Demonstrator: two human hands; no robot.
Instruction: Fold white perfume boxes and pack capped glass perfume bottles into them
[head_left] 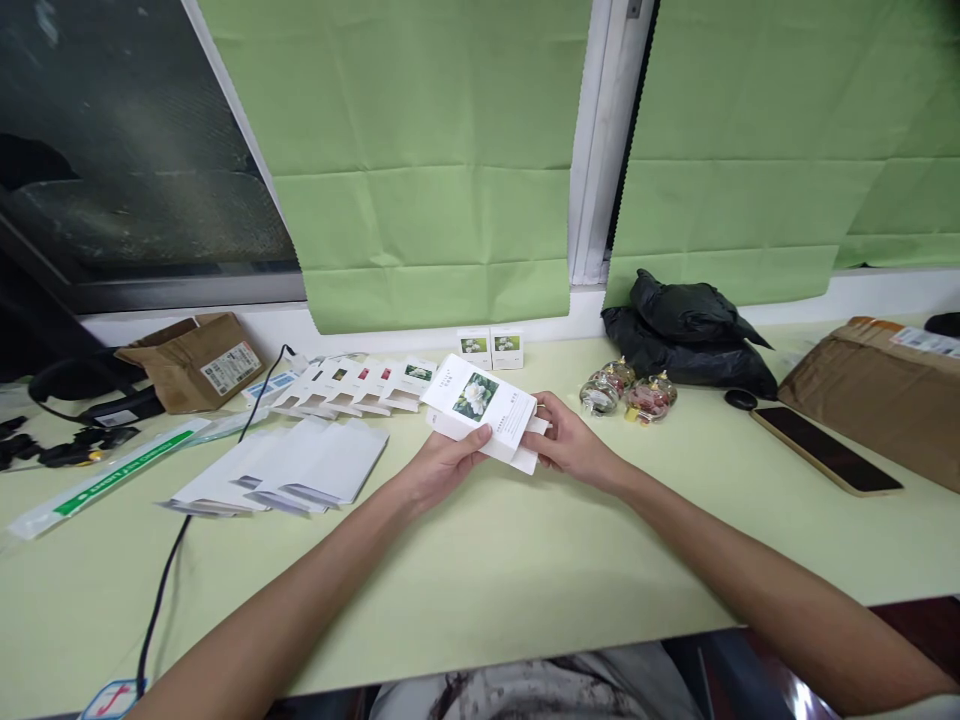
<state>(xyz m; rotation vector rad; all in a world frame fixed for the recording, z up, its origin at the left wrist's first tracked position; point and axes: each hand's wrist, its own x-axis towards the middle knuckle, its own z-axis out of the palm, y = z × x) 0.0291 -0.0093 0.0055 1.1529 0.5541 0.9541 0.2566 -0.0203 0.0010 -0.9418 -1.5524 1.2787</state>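
Note:
I hold a white carton [484, 408] with a white flower picture on its face, just above the pale green table [480, 570]. My left hand [439, 468] grips the carton's near left edge, thumb on top. My right hand [571, 440] closes on its right end, where a flap sticks out. To the left of the carton lies a fanned row of flat printed cartons [352, 385], and in front of them a pile of flat white sleeves [289, 470]. Two small folded boxes [491, 347] stand by the wall behind.
Two round glass bottles [628, 394] sit right of my hands, a black plastic bag [686, 330] behind them. A phone [825, 449] and a brown parcel [877, 385] lie at the right. A black cable [169, 570], another brown parcel [196, 362] and a green-striped packet [112, 477] are at left.

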